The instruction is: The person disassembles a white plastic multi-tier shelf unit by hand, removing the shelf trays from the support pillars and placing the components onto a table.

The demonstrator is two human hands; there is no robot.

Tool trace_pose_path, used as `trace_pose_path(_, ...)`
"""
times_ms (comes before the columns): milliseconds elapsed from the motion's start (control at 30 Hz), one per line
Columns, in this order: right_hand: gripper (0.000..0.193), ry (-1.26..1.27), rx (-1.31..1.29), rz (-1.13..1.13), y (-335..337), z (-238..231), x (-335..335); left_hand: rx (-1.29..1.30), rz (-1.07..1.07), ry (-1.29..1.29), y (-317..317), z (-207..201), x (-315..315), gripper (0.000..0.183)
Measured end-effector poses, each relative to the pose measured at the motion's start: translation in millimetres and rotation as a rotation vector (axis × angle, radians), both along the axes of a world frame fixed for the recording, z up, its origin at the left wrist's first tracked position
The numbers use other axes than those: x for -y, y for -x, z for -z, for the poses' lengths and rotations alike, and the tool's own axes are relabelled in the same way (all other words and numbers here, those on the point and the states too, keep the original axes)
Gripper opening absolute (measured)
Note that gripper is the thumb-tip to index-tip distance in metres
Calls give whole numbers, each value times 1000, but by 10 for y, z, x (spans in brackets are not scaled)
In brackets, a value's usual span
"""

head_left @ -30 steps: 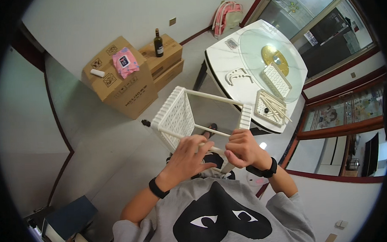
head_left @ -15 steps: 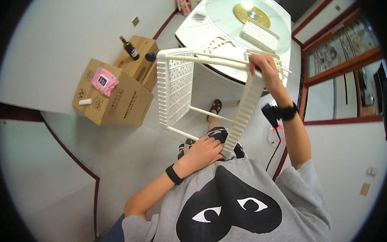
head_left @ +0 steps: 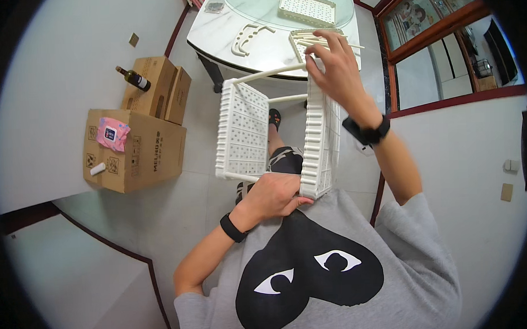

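A white plastic rack, tipped on its side, is held in front of my body. Its left perforated tray (head_left: 244, 130) and right tray (head_left: 319, 142) are joined by thin cream poles (head_left: 269, 74). My left hand (head_left: 273, 196) is closed round the near end of a pole, at the bottom corner of the right tray; its fingertips are partly hidden. At that tray's upper corner is my right hand (head_left: 338, 66), its fingers raised and spread, the thumb close to the corner. Whether the thumb touches the tray is unclear.
Ahead stands a white table (head_left: 212, 36) with a glass turntable, curved cream parts (head_left: 248, 38), a loose tray (head_left: 307, 9) and another tray holding several poles (head_left: 323, 42). Cardboard boxes (head_left: 141, 157) on the left carry a dark bottle (head_left: 134, 79) and a pink wipes pack (head_left: 112, 134).
My right hand has loosened from the right tray's upper corner, its fingers now spread. The right tray stands more upright. The view has shifted, and the table and boxes appear further left.
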State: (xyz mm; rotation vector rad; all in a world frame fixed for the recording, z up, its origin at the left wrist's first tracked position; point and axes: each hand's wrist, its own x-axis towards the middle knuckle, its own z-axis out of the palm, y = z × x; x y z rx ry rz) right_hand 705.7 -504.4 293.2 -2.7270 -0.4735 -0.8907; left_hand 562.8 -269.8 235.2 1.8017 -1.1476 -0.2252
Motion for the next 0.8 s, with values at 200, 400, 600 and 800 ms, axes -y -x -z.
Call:
trace_pose_path(200, 25, 73, -522, -776, 927, -189, -596, 225, -148, 16, 15, -66, -136, 40)
trace_pose_path(400, 47, 133, -649, -794, 855, -74, -448, 163, -358, -80, 62, 55, -406, 48)
trace_pose_path(600, 43, -379, -686, -521, 506, 118, -171, 484, -840, -77, 147, -32, -415, 42)
trace_pose_path(800, 50, -604, -608, -331, 289, -64, -291, -67, -337, -233, 184, 28, -213, 42)
